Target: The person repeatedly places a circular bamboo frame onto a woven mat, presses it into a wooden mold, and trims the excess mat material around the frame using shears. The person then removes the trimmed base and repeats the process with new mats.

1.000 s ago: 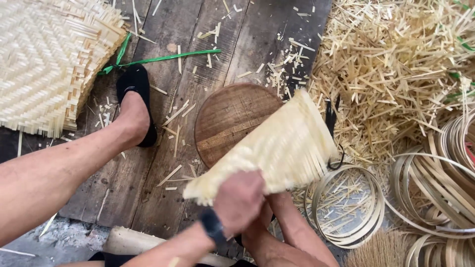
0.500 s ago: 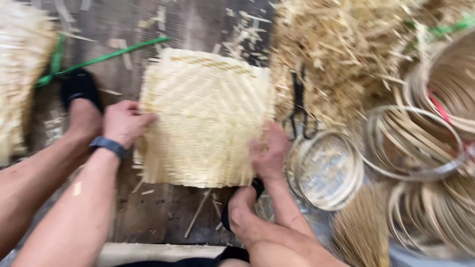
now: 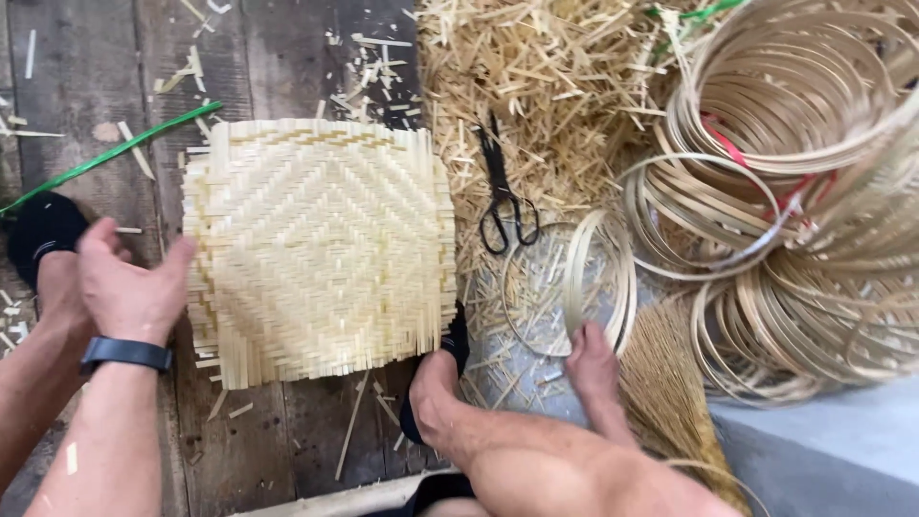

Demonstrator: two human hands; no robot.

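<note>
Our woven mat (image 3: 321, 251) lies flat on the plank floor (image 3: 91, 86). Left hand (image 3: 129, 287), fingers loosely spread, touches its left edge; right hand (image 3: 593, 369) pinches 1 hoop (image 3: 595, 278). 1 pair of scissors (image 3: 503, 196) sits nearby on straw.

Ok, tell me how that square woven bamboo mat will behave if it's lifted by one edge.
The woven mat is thin flat strips, so probably light and springy, bending rather than staying stiff. Its loose fringed edges may snag or shed slivers. The left hand rests at its left edge.
</note>
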